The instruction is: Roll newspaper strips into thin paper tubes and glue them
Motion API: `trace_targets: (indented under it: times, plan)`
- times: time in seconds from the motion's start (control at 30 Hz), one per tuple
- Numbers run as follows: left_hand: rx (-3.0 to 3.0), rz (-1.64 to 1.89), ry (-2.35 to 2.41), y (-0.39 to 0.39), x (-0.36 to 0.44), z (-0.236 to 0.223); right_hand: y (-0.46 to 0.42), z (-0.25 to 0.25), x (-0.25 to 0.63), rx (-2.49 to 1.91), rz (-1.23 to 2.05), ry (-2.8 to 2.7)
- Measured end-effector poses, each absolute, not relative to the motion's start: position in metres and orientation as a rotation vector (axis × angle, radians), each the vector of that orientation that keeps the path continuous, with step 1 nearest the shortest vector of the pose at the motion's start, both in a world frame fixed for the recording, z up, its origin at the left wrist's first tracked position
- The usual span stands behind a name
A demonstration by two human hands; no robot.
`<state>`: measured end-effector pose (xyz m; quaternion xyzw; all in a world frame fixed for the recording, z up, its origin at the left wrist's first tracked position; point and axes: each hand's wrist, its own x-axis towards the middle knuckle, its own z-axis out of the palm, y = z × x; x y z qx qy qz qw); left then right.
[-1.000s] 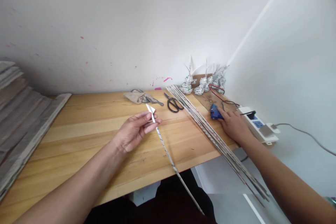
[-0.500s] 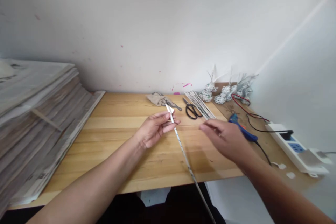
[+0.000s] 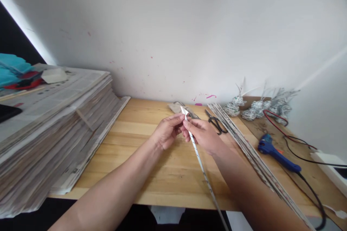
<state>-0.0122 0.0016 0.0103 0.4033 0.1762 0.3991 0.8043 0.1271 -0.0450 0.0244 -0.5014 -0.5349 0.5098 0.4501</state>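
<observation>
Both hands meet above the middle of the wooden table (image 3: pixel 141 158). My left hand (image 3: pixel 166 133) pinches the top end of a long thin rolled newspaper stick (image 3: pixel 202 168), just under its white pointed tip. My right hand (image 3: pixel 203 135) is closed on the same stick right beside the left, fingers touching it. The stick runs down toward me and past the table's front edge.
A tall stack of newspapers (image 3: pixel 48 122) fills the left side. A bundle of rolled paper sticks (image 3: pixel 249 151) lies diagonally at the right, with black scissors (image 3: pixel 215 122), a blue glue gun (image 3: pixel 276 151), small woven paper figures (image 3: pixel 255 110) and a white power strip (image 3: pixel 333 168) nearby.
My right hand left the glue gun at the far right, swept left and closed on the paper stick next to my left hand. The view turned left, showing more of the newspaper stack.
</observation>
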Motion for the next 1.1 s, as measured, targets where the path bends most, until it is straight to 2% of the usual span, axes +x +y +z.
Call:
trace_targets:
  times: [0.53,0.83,1.1]
  plan:
    - [0.908,0.795,0.411,0.000,-0.009,0.005,-0.049,0.010,0.139,-1.082,1.590,-1.119]
    - [0.880,0.780,0.413,0.000,-0.009,0.006,-0.053,0.014,0.135,-1.098,1.538,-1.162]
    - [0.775,0.817,0.457,-0.003,-0.009,0.008,-0.052,0.013,0.134,-0.788,1.883,-0.951]
